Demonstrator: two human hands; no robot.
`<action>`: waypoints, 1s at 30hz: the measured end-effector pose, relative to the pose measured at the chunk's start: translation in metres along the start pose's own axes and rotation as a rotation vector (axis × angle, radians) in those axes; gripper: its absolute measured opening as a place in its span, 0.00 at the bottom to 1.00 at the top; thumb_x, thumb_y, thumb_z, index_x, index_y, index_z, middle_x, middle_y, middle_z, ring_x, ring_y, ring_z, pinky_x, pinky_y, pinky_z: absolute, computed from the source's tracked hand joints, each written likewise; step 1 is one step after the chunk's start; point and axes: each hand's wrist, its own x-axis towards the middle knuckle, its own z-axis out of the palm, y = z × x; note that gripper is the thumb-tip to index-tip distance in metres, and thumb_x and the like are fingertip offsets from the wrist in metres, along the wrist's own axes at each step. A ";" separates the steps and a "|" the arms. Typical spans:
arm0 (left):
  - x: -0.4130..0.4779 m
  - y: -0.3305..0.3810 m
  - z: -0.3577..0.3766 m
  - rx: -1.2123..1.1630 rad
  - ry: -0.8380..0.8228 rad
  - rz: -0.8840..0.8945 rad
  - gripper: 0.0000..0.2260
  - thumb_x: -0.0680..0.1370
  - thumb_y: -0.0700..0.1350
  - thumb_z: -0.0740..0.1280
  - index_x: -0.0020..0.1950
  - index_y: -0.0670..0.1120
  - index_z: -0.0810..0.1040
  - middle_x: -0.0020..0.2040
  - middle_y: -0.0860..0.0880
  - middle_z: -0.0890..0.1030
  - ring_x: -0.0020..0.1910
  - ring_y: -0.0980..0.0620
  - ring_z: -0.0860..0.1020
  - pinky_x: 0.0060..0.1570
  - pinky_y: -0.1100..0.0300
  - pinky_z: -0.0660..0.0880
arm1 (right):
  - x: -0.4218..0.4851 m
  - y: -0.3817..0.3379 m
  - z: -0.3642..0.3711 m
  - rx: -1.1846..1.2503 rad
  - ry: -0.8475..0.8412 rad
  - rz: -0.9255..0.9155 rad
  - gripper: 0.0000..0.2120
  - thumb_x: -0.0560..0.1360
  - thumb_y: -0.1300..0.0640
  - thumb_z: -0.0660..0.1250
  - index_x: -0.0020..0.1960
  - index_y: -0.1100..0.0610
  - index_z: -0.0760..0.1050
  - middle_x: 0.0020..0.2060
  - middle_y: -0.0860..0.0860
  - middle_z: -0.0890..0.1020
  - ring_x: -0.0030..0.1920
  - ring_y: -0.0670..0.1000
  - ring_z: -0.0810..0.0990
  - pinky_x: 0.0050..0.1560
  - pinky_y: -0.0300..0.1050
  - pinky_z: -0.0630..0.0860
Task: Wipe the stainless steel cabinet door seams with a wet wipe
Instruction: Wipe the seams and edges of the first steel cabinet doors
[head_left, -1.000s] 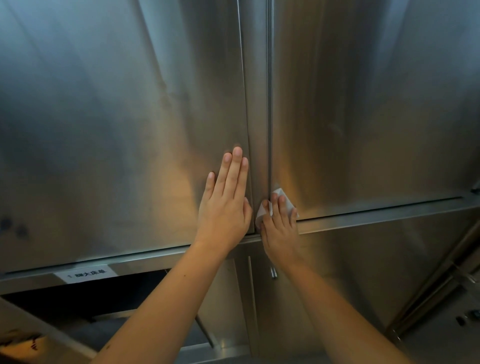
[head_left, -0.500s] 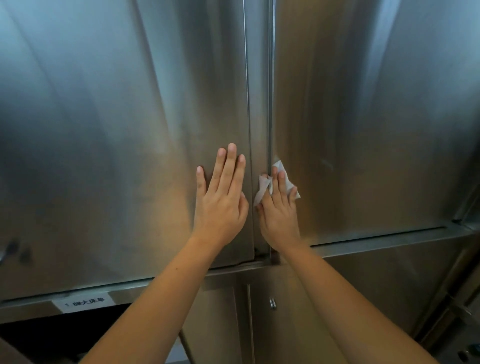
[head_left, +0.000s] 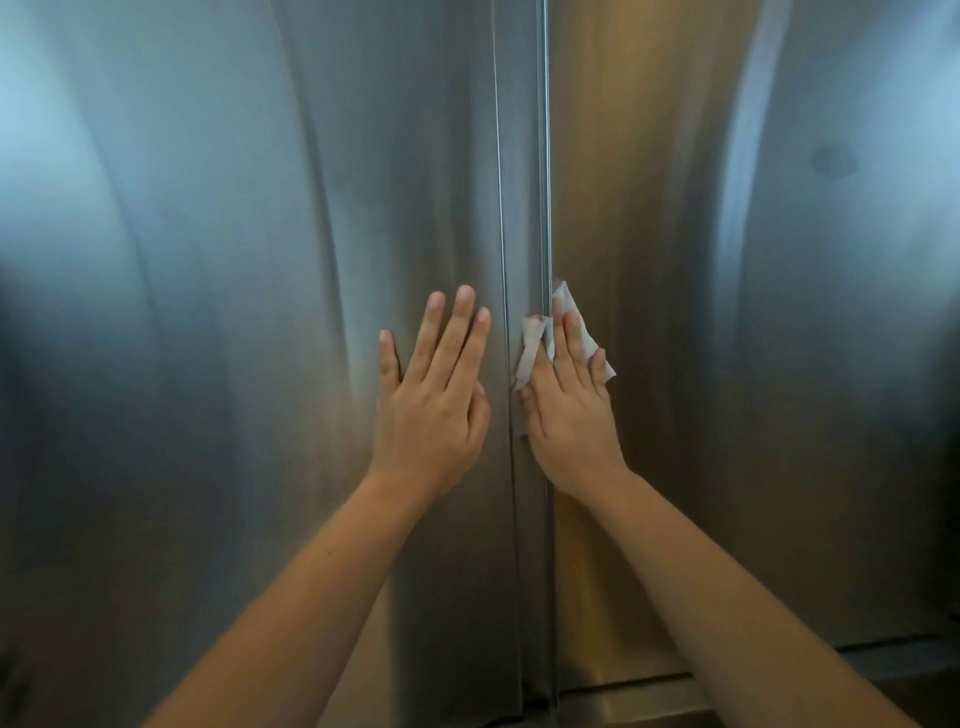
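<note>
Wet wipe on seam between doors.

We see the left cabinet door in brushed silver-grey with a pale blue sheen. The right cabinet door is grey with a warm amber glow. The wet wipe is plain white.
</note>
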 end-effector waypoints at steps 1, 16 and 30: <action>0.011 -0.003 -0.003 0.008 0.016 -0.003 0.25 0.75 0.44 0.53 0.73 0.42 0.60 0.74 0.45 0.58 0.73 0.45 0.58 0.69 0.42 0.46 | 0.010 0.000 -0.005 -0.011 -0.003 -0.008 0.24 0.82 0.54 0.48 0.74 0.54 0.42 0.73 0.50 0.38 0.72 0.47 0.32 0.70 0.47 0.31; 0.151 -0.026 -0.026 0.040 0.121 0.026 0.25 0.77 0.49 0.48 0.73 0.43 0.62 0.74 0.47 0.61 0.73 0.46 0.58 0.67 0.39 0.53 | 0.148 -0.002 -0.066 -0.042 0.080 -0.139 0.26 0.82 0.53 0.45 0.76 0.53 0.39 0.72 0.47 0.33 0.71 0.45 0.29 0.70 0.45 0.33; 0.211 -0.046 -0.037 0.100 0.166 -0.020 0.26 0.76 0.53 0.38 0.74 0.51 0.47 0.73 0.55 0.44 0.73 0.54 0.42 0.69 0.45 0.38 | 0.236 -0.012 -0.110 -0.073 0.134 -0.148 0.25 0.82 0.54 0.47 0.76 0.57 0.44 0.75 0.51 0.38 0.74 0.48 0.35 0.71 0.47 0.36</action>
